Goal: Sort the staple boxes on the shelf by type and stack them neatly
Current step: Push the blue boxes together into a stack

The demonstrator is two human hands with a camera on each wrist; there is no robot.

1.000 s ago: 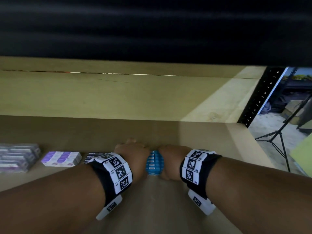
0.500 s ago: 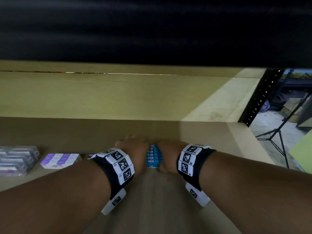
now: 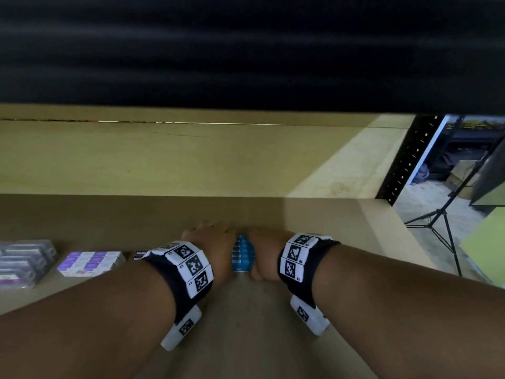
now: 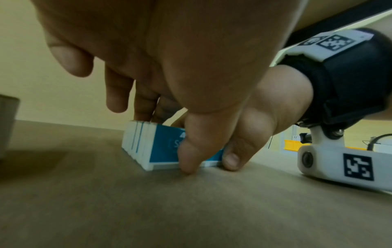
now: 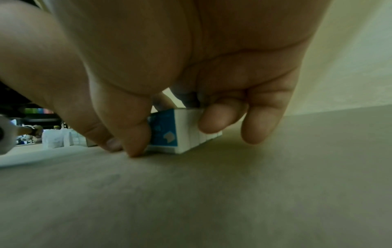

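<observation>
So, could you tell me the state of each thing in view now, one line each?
blue staple boxes: upright row on the shelf, held by both hands
left hand: grips the row
right hand: grips the row
purple staple boxes: flat on the shelf, untouched

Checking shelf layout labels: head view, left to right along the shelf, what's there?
Grey-purple box packs → purple-white boxes → dark box, mostly hidden → left hand → blue boxes → right hand → tripod.
</observation>
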